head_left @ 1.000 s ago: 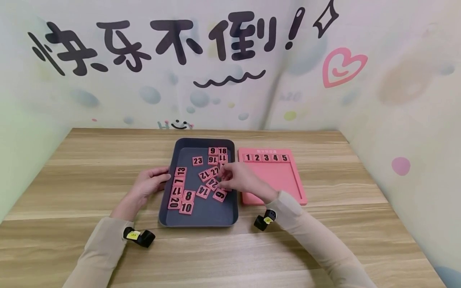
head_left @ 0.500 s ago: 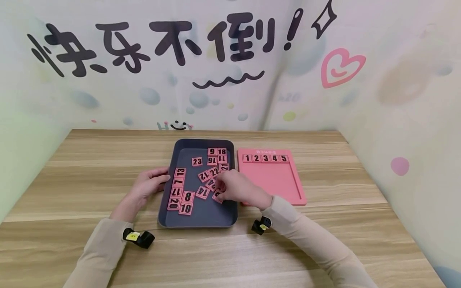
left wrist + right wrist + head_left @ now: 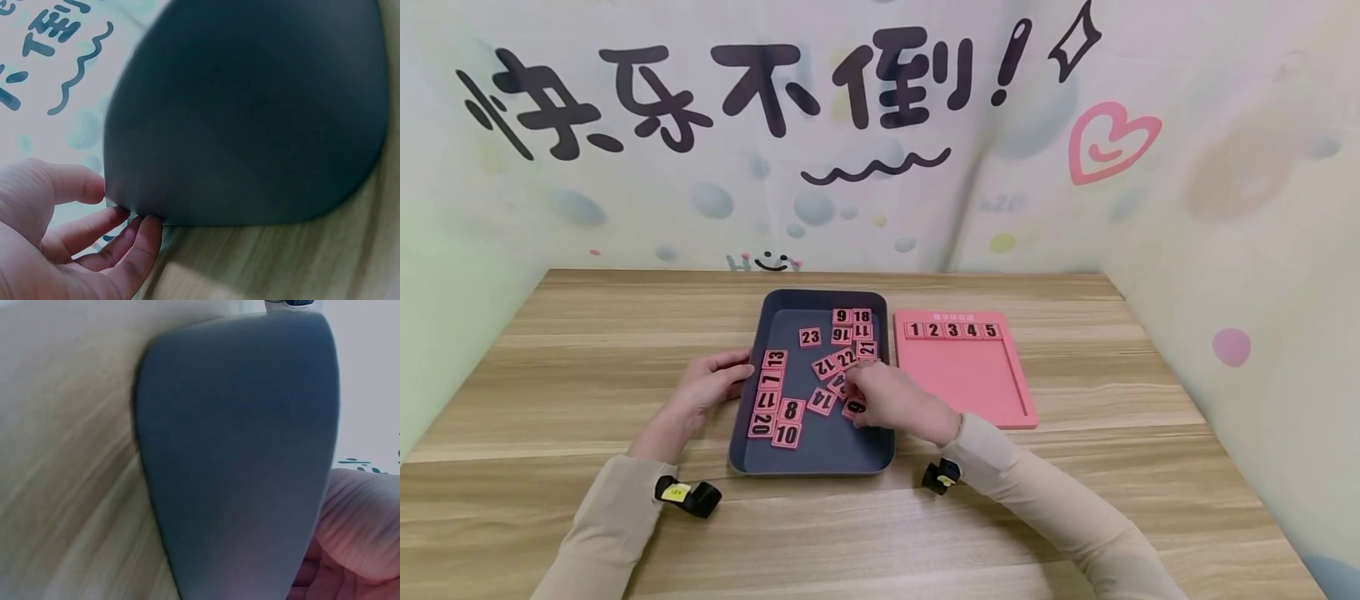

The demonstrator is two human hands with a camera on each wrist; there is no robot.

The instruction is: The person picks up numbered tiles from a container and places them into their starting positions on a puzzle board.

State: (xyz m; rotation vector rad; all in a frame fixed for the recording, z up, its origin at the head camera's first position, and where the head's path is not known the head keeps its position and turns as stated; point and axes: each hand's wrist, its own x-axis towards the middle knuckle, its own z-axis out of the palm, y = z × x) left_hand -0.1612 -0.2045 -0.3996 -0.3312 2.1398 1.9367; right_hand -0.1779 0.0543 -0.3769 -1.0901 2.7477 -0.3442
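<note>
My left hand [image 3: 711, 382] holds the left rim of a dark grey tray [image 3: 820, 458]. In the left wrist view, the thumb of the left hand [image 3: 81, 244] is at the rim and its fingertips touch the outer wall. Over the tray's right side, my right hand [image 3: 898, 404] pinches a pink number tile [image 3: 853, 407] that reads as a 6 or 9, partly covered by the fingers. Close by lie the 14 tile [image 3: 822, 402], the 22 tile [image 3: 846, 358] and a partly hidden tile [image 3: 838, 384]. In the right wrist view, the tray wall hides the fingertips.
A pink frame board [image 3: 962, 379] stands right of the tray, with tiles 1 to 5 [image 3: 953, 330] along its top row. More tiles line the tray's left side, such as the 17 tile [image 3: 767, 401]. A printed cloth [image 3: 880, 217] hangs behind the wooden table [image 3: 587, 375].
My right hand has moved slightly toward the front of the tray, from beside the 24 tile to the tile below it, uncovering the 21 tile. The left hand stays at the rim.
</note>
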